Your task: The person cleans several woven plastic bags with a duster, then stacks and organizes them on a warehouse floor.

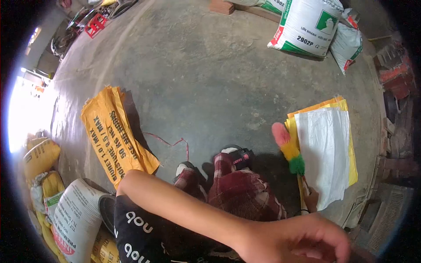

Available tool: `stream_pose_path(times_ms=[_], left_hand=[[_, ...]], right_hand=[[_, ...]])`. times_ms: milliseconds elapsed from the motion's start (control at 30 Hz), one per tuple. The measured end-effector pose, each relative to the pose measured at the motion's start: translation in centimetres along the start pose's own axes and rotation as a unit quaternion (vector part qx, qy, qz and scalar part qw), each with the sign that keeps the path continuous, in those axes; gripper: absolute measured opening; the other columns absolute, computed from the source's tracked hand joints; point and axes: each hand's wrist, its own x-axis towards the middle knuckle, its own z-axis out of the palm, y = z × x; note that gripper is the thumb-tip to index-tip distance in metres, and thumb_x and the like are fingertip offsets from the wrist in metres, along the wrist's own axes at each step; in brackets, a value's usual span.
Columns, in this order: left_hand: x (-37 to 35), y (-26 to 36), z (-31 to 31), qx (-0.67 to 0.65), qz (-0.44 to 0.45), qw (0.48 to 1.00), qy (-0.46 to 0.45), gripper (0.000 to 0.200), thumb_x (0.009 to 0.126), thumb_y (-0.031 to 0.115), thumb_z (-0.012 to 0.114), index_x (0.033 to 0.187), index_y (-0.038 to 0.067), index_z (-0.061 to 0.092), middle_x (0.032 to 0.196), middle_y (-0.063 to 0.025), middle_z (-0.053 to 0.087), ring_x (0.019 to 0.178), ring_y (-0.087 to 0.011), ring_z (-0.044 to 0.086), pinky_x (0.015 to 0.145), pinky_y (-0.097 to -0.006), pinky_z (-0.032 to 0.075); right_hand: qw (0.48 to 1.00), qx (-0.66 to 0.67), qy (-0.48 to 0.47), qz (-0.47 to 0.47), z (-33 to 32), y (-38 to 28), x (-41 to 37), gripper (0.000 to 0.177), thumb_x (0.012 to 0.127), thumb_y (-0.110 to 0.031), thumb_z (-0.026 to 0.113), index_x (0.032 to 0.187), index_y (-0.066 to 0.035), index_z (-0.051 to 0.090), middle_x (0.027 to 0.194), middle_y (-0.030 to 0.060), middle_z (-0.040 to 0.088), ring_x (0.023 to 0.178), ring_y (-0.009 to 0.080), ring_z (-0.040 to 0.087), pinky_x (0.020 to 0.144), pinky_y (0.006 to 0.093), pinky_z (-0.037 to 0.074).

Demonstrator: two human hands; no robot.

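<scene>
My right hand (312,200) is closed round the thin handle of a fluffy duster (290,150) banded in pink, yellow and green. The duster is held upright over the left edge of a stack of flat woven sacks (322,149), white on top with yellow and orange beneath. My left forearm reaches across my body, and my left hand (307,241) is at the bottom right, close to the camera. Its fingers are curled in, and the frame's edge hides what they may hold. Left of my feet lies a pile of orange printed sacks (116,133).
Filled white sacks (307,28) stand at the upper right near a brick (222,6). More filled sacks (79,215) crowd the lower left. A red string (169,142) lies on the concrete floor (197,83). A red plastic stool (95,25) is at the far left.
</scene>
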Motion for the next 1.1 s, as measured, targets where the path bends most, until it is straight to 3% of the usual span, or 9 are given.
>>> stream_pose_path(times_ms=[167,267,367,633,800,833,900,967,1100], left_hand=[[0.0,1.5,0.7,-0.082,0.06,0.992,-0.079,0.02,0.081,0.002,0.051,0.099,-0.004,0.054,0.078,-0.0099,0.059,0.064,-0.0122,0.057,0.054,-0.0211,0.047],[-1.1,3.9,2.8,0.065,0.024,0.985,0.16,0.023,0.08,0.0,0.052,0.103,-0.005,0.053,0.075,-0.0086,0.059,0.06,-0.0114,0.056,0.053,-0.0211,0.046],[-2.8,4.8,-0.2,-0.112,0.055,0.989,-0.075,0.03,0.081,0.0,0.053,0.11,-0.004,0.049,0.092,-0.0124,0.059,0.076,-0.014,0.058,0.059,-0.0192,0.049],[-9.3,9.6,-1.0,0.071,0.108,0.988,-0.081,0.042,0.087,0.021,0.051,0.124,0.004,0.041,0.108,-0.0119,0.055,0.093,-0.0173,0.056,0.07,-0.0272,0.051],[-18.5,15.0,-3.7,0.22,-0.005,0.969,0.112,0.051,0.082,0.026,0.057,0.118,-0.006,0.042,0.095,-0.0094,0.058,0.085,-0.0154,0.054,0.078,-0.0275,0.041],[-21.1,15.3,-5.0,0.302,0.04,0.924,0.232,0.048,0.085,0.028,0.053,0.118,-0.005,0.044,0.093,-0.0098,0.059,0.085,-0.0156,0.054,0.077,-0.0272,0.042],[-27.3,14.9,-9.4,0.49,0.036,0.681,0.543,0.04,0.086,0.027,0.052,0.113,-0.001,0.048,0.093,-0.0119,0.06,0.086,-0.0172,0.056,0.077,-0.0285,0.044],[-36.0,12.0,-15.0,0.705,-0.126,0.107,0.69,0.042,0.073,0.018,0.064,0.11,0.003,0.05,0.1,-0.0182,0.054,0.092,-0.0287,0.053,0.079,-0.0361,0.043],[-45.3,7.0,-15.0,0.586,-0.174,-0.106,0.784,0.069,0.06,0.01,0.07,0.119,0.0,0.036,0.112,-0.0207,0.04,0.103,-0.0355,0.041,0.084,-0.0417,0.035]], right_hand=[[0.996,0.081,-0.003,0.044,-2.7,-7.2,1.3,0.033,0.077,-0.029,0.056,0.091,0.001,0.061,0.065,0.0176,0.058,0.047,0.0224,0.052,0.049,0.0341,0.041],[0.996,0.044,0.072,-0.019,-2.2,-6.5,2.8,0.03,0.078,-0.028,0.057,0.091,-0.001,0.061,0.055,0.0142,0.055,0.04,0.0183,0.048,0.044,0.0327,0.039],[0.993,0.058,0.076,-0.065,-3.2,-6.9,6.7,0.028,0.077,-0.026,0.061,0.092,-0.003,0.06,0.046,0.0098,0.049,0.037,0.0167,0.047,0.04,0.0316,0.036],[0.988,0.078,0.007,-0.131,-6.8,-13.5,17.7,0.025,0.077,-0.017,0.06,0.094,0.001,0.06,0.051,0.008,0.051,0.042,0.011,0.043,0.042,0.0286,0.035],[0.972,0.11,-0.068,-0.196,-4.7,-23.4,24.9,0.023,0.078,-0.012,0.058,0.096,0.002,0.06,0.061,0.0058,0.056,0.051,0.0081,0.048,0.049,0.0246,0.04],[0.961,0.145,-0.085,-0.221,-3.8,-25.5,26.2,0.022,0.079,-0.011,0.056,0.097,0.002,0.06,0.065,0.0054,0.058,0.055,0.0078,0.05,0.052,0.0234,0.041],[0.938,0.196,-0.102,-0.267,0.0,-29.5,28.2,0.022,0.08,-0.01,0.055,0.097,0.002,0.06,0.07,0.0056,0.059,0.059,0.0082,0.051,0.055,0.0237,0.042],[0.906,0.282,-0.139,-0.284,1.8,-35.4,27.6,0.021,0.081,-0.01,0.052,0.097,0.002,0.06,0.077,0.0055,0.06,0.066,0.0093,0.052,0.061,0.0247,0.042],[0.881,0.335,-0.195,-0.27,6.8,-41.7,22.4,0.022,0.084,-0.013,0.049,0.096,0.001,0.06,0.076,0.0048,0.058,0.066,0.0101,0.051,0.061,0.026,0.042]])
